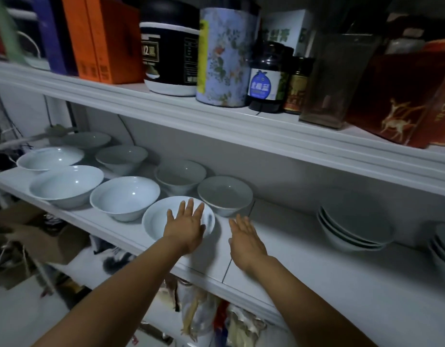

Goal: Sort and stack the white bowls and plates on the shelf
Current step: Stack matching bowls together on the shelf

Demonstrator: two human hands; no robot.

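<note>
With both hands spread and empty, the left hand (185, 227) over the front bowl (155, 221) at lower centre and the right hand (245, 237) beside it, a careless lift could knock the neighbouring bowl (225, 194) or tip the front one off the shelf (304, 266) edge.

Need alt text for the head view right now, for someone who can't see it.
Two open bare hands reach to a white shelf: the left hand over a round white ceramic bowl, the right hand beside it. Loose white bowls sit left, stacked white plates right.
</note>
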